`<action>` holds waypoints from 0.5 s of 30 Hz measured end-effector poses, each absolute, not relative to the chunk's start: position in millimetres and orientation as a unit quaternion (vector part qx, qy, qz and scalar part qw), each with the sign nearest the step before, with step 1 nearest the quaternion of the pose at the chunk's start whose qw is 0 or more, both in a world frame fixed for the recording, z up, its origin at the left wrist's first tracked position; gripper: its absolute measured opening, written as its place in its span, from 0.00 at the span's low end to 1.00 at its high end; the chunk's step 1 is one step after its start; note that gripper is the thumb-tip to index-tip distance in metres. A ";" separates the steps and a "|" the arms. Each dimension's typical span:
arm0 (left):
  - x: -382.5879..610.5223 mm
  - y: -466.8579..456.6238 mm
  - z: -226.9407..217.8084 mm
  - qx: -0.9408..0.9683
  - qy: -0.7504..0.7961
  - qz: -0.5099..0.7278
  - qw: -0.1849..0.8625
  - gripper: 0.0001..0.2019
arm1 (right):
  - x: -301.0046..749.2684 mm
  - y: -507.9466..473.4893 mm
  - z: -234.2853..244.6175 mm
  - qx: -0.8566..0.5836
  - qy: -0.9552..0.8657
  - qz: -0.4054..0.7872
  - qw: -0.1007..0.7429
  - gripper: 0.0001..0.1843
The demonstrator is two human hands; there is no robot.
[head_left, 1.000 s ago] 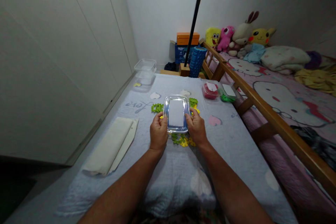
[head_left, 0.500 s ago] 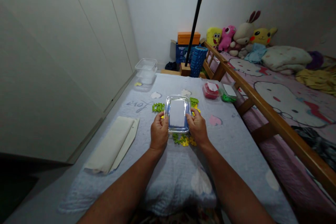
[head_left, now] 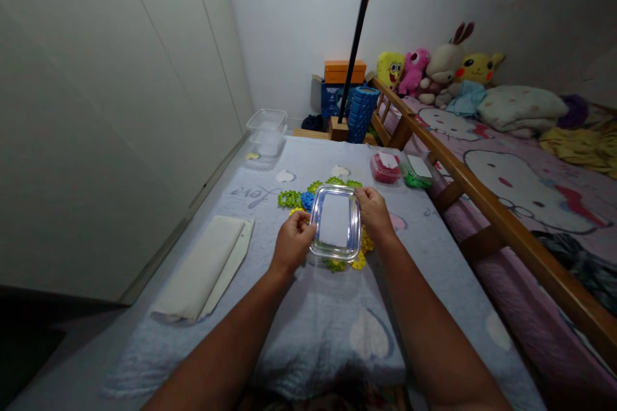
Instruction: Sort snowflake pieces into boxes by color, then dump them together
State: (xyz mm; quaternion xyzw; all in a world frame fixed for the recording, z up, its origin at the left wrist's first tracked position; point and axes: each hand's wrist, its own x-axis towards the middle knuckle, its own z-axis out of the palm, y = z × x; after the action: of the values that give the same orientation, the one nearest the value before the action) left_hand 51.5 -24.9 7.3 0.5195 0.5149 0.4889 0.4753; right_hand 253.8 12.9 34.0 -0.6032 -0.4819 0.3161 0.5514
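A clear plastic box (head_left: 336, 222) with a white label on top is held a little above the blue-grey bedsheet (head_left: 308, 334). My left hand (head_left: 292, 245) grips its near left corner and my right hand (head_left: 376, 212) grips its far right edge, both with fingers closed on it. The box is tilted slightly. Under and around it lie green, yellow and blue toy pieces (head_left: 294, 198), partly hidden by the box.
A folded white cloth (head_left: 207, 266) lies at the left. Empty clear containers (head_left: 267, 128) stand at the far left. A box of red pieces (head_left: 385, 167) and one of green pieces (head_left: 418, 171) sit by the wooden bed rail (head_left: 482, 196). A black pole (head_left: 357, 38) rises behind.
Both hands have shifted the clear box to the right and nearer, tilting it. More green and blue pieces now show at its far left side.
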 end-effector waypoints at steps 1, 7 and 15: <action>50.3 -19.5 10.4 0.521 0.521 0.483 0.473 0.10 | 252.2 12.0 32.6 -0.603 -0.482 0.316 0.552 0.23; 48.8 17.2 32.1 0.526 0.524 0.473 0.475 0.15 | 240.5 6.0 28.2 -0.586 -0.516 0.307 0.545 0.19; 52.1 23.4 26.7 0.521 0.535 0.486 0.454 0.11 | 233.5 6.4 24.8 -0.597 -0.526 0.287 0.533 0.17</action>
State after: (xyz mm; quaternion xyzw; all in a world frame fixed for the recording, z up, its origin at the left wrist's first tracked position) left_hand 52.1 23.4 26.7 0.5215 0.5352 0.4856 0.4536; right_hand 233.5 6.4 24.8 -0.5970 -0.5263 0.2870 0.5332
